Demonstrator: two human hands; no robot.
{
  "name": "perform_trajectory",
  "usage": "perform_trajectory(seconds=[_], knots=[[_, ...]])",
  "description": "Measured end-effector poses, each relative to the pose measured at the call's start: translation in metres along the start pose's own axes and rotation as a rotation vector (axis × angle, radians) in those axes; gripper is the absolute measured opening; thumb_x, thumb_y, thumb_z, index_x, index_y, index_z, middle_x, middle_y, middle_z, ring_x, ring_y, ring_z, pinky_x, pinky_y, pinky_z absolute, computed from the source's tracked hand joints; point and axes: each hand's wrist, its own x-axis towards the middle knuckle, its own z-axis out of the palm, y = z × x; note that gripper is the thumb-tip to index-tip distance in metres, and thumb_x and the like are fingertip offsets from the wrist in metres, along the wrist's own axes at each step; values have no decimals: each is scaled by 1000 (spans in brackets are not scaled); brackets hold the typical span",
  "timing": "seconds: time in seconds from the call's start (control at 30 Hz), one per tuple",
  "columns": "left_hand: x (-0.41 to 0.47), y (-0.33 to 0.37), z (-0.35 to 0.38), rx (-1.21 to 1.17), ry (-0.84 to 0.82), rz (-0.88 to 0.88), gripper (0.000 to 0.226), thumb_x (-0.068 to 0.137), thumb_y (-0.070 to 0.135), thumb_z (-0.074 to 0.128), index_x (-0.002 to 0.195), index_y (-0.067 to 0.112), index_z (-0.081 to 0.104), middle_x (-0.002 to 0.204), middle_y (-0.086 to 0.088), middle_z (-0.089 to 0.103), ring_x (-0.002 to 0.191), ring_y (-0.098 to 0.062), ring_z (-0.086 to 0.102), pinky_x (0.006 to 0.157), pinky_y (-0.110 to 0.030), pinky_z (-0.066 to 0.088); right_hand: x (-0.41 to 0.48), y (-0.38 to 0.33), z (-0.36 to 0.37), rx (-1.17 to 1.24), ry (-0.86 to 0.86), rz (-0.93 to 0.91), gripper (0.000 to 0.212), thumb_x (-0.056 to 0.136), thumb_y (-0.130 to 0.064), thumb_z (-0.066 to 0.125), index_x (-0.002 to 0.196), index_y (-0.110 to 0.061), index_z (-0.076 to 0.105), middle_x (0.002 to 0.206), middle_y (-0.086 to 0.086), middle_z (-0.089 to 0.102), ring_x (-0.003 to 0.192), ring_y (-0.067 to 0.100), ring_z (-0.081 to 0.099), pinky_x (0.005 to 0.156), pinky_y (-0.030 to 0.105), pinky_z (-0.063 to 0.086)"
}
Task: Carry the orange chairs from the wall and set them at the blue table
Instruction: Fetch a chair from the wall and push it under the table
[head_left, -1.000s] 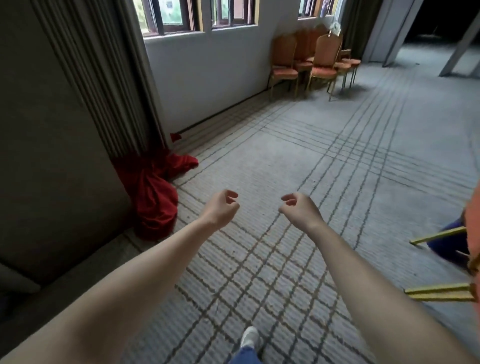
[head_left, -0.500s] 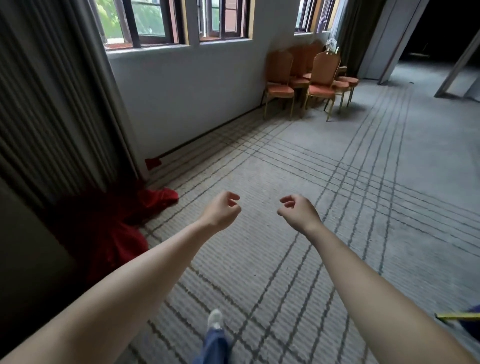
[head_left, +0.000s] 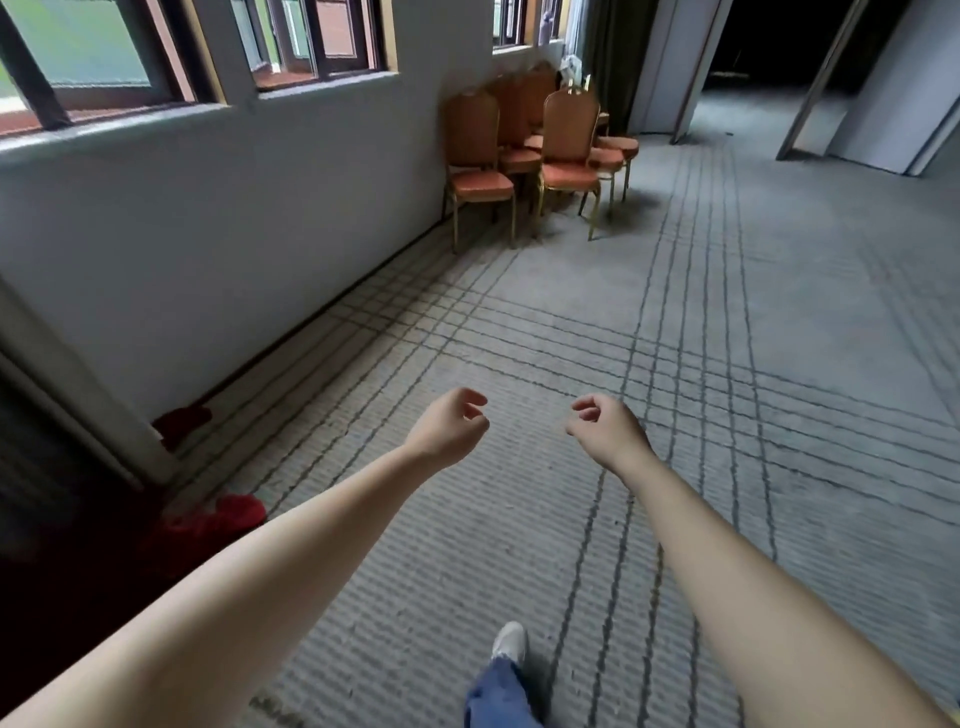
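Observation:
Several orange chairs with gold legs stand clustered against the white wall far ahead: the nearest one (head_left: 475, 156) at the left, another (head_left: 569, 150) beside it, more (head_left: 615, 148) behind. My left hand (head_left: 449, 428) and my right hand (head_left: 605, 428) are held out in front of me over the carpet, fingers loosely curled, holding nothing. Both are well short of the chairs. The blue table is out of view.
A white wall (head_left: 234, 218) with windows runs along the left. Red cloth (head_left: 218, 519) lies on the floor by a dark curtain at the lower left. Grey lined carpet (head_left: 753, 389) stretches ahead to a dark doorway (head_left: 769, 47). My foot (head_left: 509, 642) steps forward.
I have walked forward along the wall. The chairs are larger and closer, the red cloth has slid to the lower left, and the gold chair legs at the right edge have left view.

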Motion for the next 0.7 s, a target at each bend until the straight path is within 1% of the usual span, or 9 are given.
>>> perform_trajectory(seconds=[0.13, 0.2, 0.23, 0.27, 0.37, 0.5, 0.6, 0.7], knots=[[148, 20, -10, 26, 18, 18, 35, 84, 17, 55, 118, 18, 60, 98, 7, 62, 103, -16, 59, 92, -30, 47, 144, -34, -3, 0, -1, -48, 26, 85, -20, 63, 110, -16, 60, 103, 3, 60, 90, 21, 59, 79, 28, 45], [217, 35, -16, 26, 46, 19, 34, 83, 16, 55, 117, 18, 61, 102, 5, 63, 104, -16, 59, 92, -30, 47, 212, -54, -15, -7, 1, -79, 26, 84, -19, 64, 109, -16, 60, 100, 3, 59, 86, 21, 59, 77, 28, 46], [234, 37, -17, 29, 56, 25, 35, 83, 16, 55, 116, 18, 62, 106, 3, 64, 105, -16, 59, 93, -31, 47, 229, -60, -19, -4, 8, -94, 25, 83, -18, 65, 108, -16, 61, 98, 3, 59, 82, 20, 58, 74, 27, 46], [281, 46, -19, 25, 73, 27, 35, 82, 17, 55, 116, 17, 62, 110, 2, 65, 106, -16, 59, 93, -32, 47, 275, -73, -29, -4, 24, -109, 25, 83, -18, 65, 108, -15, 61, 96, 3, 58, 80, 19, 57, 73, 26, 46], [371, 60, -24, 2, 92, 9, 34, 82, 16, 55, 115, 15, 63, 113, -1, 66, 105, -16, 60, 92, -29, 48, 368, -97, -45, -12, 29, -113, 22, 83, -17, 64, 105, -16, 63, 93, 1, 60, 83, 20, 58, 79, 30, 47], [492, 75, -22, -13, 94, -39, 34, 83, 14, 53, 116, 14, 62, 104, 1, 67, 98, -16, 63, 86, -25, 48, 489, -111, -55, -20, -2, -111, 21, 81, -17, 65, 100, -21, 60, 93, 1, 60, 87, 21, 59, 85, 33, 49], [581, 88, -19, -12, 98, -23, 35, 83, 15, 53, 117, 15, 61, 106, 0, 66, 99, -15, 62, 87, -25, 48, 579, -117, -60, -49, -20, -120, 21, 81, -18, 65, 102, -20, 61, 94, 1, 59, 88, 21, 59, 84, 31, 47], [694, 102, -16, -12, 104, 11, 36, 83, 15, 54, 118, 14, 61, 107, -1, 67, 101, -16, 62, 89, -27, 48, 685, -130, -65, -61, -31, -119, 25, 82, -20, 65, 107, -19, 61, 98, 1, 58, 90, 20, 58, 83, 30, 45]])
